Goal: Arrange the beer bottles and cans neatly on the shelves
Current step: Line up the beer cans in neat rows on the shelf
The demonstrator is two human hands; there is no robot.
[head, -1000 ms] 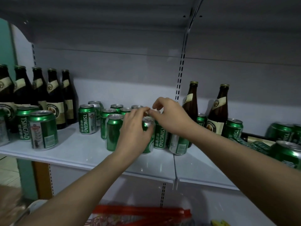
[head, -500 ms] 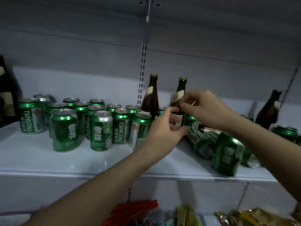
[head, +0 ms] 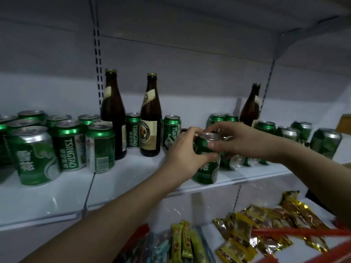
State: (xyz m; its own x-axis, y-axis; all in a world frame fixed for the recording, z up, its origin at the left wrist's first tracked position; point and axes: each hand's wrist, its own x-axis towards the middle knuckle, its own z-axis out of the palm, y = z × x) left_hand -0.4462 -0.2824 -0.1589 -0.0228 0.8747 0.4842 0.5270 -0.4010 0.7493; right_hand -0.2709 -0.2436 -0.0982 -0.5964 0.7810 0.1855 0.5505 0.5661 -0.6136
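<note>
Both hands hold one green metal can standing upright near the front edge of the smooth white shelf. The left hand wraps its curved side; the right hand pinches its silver rim. Upright green cans cluster at left; three brown glass bottles stand behind.

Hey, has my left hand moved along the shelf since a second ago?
Yes. The left hand was among the cans left of the two brown bottles; now it grips a can right of them.
</note>
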